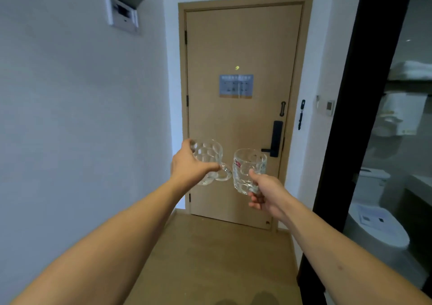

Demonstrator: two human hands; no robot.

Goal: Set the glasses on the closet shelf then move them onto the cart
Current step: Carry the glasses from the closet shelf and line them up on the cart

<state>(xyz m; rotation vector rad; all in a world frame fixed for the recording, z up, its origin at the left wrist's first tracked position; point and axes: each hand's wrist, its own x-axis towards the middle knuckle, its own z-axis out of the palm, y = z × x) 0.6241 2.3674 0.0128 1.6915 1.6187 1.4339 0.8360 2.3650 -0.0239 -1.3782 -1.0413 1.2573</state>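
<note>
step: carry mugs to closet shelf, none in view | left hand (187, 164) grasps left mug (209, 162) at 12 o'clock | right hand (264, 190) grasps right mug (247, 171) at 1 o'clock | tip: keep upright, apart, avoid clinking

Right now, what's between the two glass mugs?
Only a small gap, head view: the left mug's handle pokes toward the right mug, with the wooden door showing behind.

Both forearms were bare, with no sleeves, watch or rings visible near the left hand (189, 166) or right hand (268, 192).
</note>
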